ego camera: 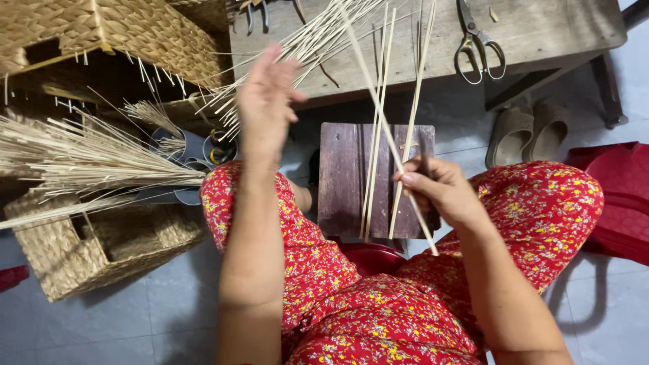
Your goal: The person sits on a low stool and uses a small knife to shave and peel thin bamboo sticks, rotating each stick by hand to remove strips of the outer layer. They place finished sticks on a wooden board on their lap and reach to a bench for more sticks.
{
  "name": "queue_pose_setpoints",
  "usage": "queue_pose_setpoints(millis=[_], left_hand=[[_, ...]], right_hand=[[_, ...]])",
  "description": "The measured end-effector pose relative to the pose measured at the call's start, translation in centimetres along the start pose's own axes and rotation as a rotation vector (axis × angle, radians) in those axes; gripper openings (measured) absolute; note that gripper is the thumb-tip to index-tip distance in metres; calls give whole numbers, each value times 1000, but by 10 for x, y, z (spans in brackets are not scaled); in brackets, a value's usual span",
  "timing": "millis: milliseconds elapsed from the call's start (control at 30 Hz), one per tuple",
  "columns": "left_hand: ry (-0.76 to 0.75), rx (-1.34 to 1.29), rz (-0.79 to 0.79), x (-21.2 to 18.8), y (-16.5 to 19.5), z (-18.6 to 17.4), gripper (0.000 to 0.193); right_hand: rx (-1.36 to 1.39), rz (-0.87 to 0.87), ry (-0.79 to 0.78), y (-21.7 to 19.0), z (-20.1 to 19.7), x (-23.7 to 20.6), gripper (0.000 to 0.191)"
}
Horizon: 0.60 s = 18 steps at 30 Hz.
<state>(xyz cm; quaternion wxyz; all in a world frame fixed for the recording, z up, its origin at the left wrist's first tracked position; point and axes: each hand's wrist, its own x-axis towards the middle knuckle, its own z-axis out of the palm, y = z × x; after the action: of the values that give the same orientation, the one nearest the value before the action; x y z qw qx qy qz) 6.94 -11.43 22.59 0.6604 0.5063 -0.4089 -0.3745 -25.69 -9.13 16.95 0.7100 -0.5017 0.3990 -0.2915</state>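
Grey tiled floor [169, 318] is seen under everything; a long weathered wooden bench [541, 30] is set across the top of the view; red floral-print trousers [378, 311] are worn by the seated person, knees spread apart.

Large woven straw basket [135, 30] is placed top left, loose ends sticking out of its lower edge; a smaller woven straw basket [101, 247] is tipped on its side lower left; a red plastic stool [625, 196] is partly seen at the right edge.

Dark purple-brown wooden block [345, 179] is positioned between the knees; several thin pale bamboo splints [375, 135] are laid across it, running up onto the bench.

Bundle of pale dried reed stalks [81, 159] is fanned out at left, between the two baskets; a pair of beige slippers [531, 132] is parked under the bench; steel scissors [476, 44] are laid on the bench top.

Left hand [265, 101] is raised, open, fingers extended, touching a fan of thin pale splints [304, 44] near the bench edge; whether any are pinched cannot be told.

Right hand [439, 189] is closed around one long pale bamboo splint [378, 108], held diagonally over the block's right side.
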Motion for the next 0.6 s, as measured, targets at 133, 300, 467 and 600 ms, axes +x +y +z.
queue_pose_setpoints(millis=[133,300,467,600], left_hand=[[-137,60,-89,-7,-18,40,47],[-110,139,0,-4,-30,51,24],[17,335,256,22,-22,37,22],[3,98,213,47,-11,13,15]], right_hand=[[-94,96,-32,28,11,9,15],[-52,175,-104,55,20,14,15],[-97,256,-247,68,34,9,15],[61,246,-237,64,35,7,17]])
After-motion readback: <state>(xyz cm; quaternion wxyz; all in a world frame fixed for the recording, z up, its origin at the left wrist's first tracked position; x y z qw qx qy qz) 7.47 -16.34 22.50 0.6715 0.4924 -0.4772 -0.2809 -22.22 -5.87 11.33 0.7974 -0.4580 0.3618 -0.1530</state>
